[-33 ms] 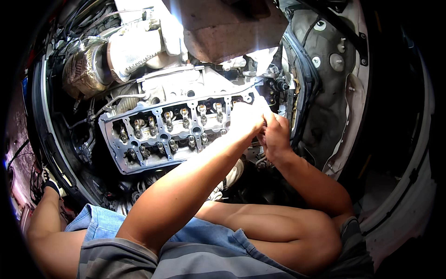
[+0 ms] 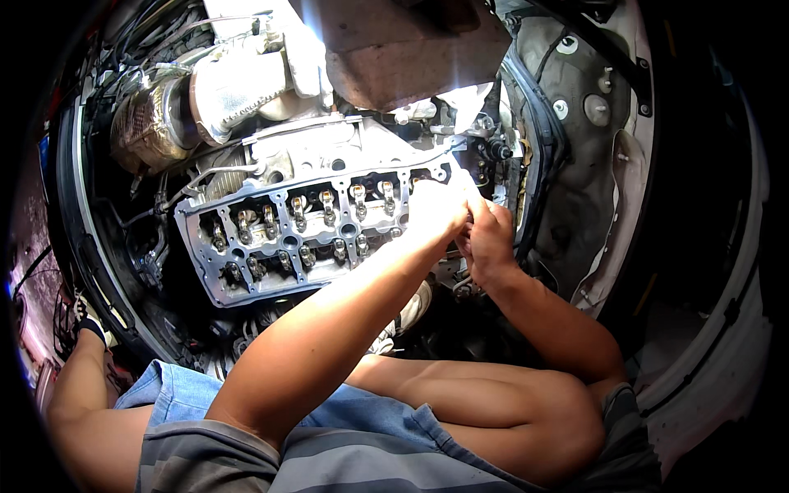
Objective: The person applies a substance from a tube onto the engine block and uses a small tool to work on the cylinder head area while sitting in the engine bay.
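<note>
An aluminium cylinder head lies in the engine bay, its rows of rocker arms showing between the ribs. At its right end my left hand is closed, washed out by bright light. My right hand is pressed against it from the right, with the fingers curled in. Whatever the two hands grip between them is hidden by the fingers and the glare. Close beyond the fingertips are the head's right edge and a dark gap with small metal parts.
A bulky brown-grey block overhangs the far side under a strong light. At the far left sits a metal exhaust canister. Black hoses run along the right, beside the grey body panel. My bent leg lies across the near side.
</note>
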`<state>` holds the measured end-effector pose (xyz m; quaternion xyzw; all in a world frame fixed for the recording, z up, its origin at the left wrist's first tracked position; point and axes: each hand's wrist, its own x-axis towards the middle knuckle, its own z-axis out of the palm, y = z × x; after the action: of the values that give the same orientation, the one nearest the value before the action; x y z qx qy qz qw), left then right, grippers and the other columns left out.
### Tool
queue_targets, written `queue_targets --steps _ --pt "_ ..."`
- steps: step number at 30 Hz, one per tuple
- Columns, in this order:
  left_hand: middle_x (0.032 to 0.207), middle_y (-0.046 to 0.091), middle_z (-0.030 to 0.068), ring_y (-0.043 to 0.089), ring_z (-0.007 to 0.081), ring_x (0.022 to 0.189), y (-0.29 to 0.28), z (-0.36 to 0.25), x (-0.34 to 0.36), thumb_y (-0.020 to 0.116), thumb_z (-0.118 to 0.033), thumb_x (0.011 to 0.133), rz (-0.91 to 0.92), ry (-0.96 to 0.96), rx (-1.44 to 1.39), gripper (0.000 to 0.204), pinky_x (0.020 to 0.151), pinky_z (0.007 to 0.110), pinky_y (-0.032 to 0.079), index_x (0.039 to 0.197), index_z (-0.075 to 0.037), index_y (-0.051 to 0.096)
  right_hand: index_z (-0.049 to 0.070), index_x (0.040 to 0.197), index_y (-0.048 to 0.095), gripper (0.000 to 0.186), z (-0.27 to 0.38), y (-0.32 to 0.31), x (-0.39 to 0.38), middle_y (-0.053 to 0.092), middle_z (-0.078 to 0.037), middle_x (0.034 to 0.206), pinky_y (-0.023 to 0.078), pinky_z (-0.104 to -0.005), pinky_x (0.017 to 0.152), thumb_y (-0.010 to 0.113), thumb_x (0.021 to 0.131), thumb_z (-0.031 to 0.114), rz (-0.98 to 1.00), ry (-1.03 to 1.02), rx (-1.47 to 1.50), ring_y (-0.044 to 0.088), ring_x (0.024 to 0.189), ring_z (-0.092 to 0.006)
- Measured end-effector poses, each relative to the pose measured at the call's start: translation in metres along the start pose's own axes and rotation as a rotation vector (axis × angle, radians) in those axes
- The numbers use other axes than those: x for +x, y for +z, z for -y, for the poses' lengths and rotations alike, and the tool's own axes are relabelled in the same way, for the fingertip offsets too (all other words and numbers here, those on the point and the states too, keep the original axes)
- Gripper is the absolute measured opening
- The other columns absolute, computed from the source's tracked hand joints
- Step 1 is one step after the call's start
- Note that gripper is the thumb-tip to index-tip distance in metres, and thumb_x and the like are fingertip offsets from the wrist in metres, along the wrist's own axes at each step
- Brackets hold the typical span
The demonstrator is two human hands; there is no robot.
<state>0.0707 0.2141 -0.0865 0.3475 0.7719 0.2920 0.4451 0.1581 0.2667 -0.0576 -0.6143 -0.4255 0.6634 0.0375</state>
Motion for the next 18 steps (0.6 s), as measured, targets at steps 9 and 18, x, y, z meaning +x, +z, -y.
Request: queue_targets --steps 9,18 --pt "0.067 0.063 0.0147 0.063 0.0296 0.059 0.01 0.002 0.004 0.047 -0.024 0.087 -0.015 -0.233 -0.381 0.021 0.053 0.039 0.051 0.094 -0.009 0.061 0.0 0.066 0.055 0.036 0.0 0.002 0.002 0.05 0.003 0.065 0.036 -0.0234 0.052 0.051 0.092 0.025 -0.031 -0.044 0.014 0.042 0.059 -0.0059" --pt "0.066 0.063 0.015 0.059 0.0229 0.058 0.016 0.007 0.02 0.05 -0.039 0.09 -0.134 -0.046 -0.338 0.047 0.057 0.036 0.046 0.078 0.004 0.064 0.011 0.065 0.047 0.033 0.002 0.005 0.005 0.041 0.003 0.051 0.024 -0.023 0.036 0.048 0.093 0.028 -0.071 -0.051 0.041 0.034 0.039 -0.0063"
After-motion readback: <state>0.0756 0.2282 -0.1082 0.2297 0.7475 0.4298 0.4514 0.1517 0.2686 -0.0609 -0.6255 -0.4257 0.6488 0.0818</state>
